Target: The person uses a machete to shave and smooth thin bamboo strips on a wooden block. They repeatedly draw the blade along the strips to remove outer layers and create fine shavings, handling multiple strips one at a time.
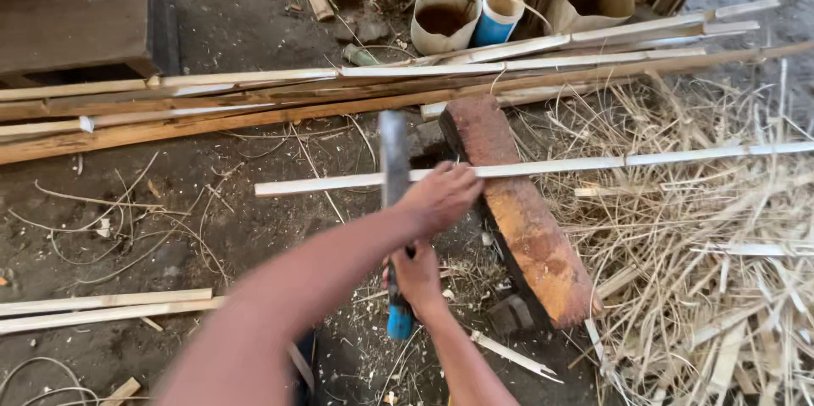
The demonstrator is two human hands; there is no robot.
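A long pale bamboo strip (593,162) lies across a rust-brown wooden block (526,228) on the dirt floor. My left hand (441,196) presses down on the strip just left of the block. My right hand (417,275) grips the blue handle of a large knife (393,160), whose grey blade points away from me and crosses the strip next to my left hand. The blade looks blurred.
Long bamboo poles and split strips (339,92) lie across the far ground. A heap of shavings (712,270) covers the right side. Buckets and a blue-white cup (496,16) stand at the back. More strips (102,308) lie at the near left.
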